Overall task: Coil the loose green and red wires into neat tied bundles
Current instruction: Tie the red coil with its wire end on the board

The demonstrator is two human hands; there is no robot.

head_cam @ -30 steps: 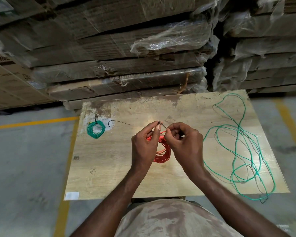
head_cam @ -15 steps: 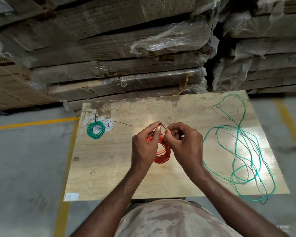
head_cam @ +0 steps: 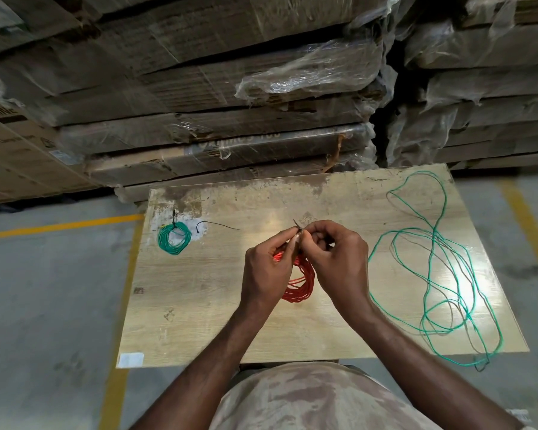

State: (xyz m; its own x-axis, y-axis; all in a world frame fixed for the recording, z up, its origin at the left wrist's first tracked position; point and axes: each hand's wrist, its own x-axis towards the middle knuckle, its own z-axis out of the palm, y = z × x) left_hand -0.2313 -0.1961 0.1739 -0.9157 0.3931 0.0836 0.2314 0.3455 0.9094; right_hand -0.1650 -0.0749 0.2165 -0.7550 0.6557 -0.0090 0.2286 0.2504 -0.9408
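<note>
Head view shows us over a pale wood-grain worktop (head_cam: 199, 321), scuffed near its far edge. We hold the red wire coil (head_cam: 300, 285) up between our hands at the middle. Our left hand (head_cam: 269, 271) and right hand (head_cam: 339, 262) both curl tight, fingertips pinching a thin dark tie (head_cam: 296, 225) at the coil's top; each grip is closed on that tie. We judge the tying of the red bundle to be in hand; next the tie needs cinching snug without letting the loops spring apart.

At far left a finished green bundle (head_cam: 174, 238) lies flat, a small round ring already tied. Just beside it rests a spare dark tie (head_cam: 218, 225). The loose green wire (head_cam: 448, 274), thin, glossy and springy, sprawls in wide loops across the right side, not yet coiled.
</note>
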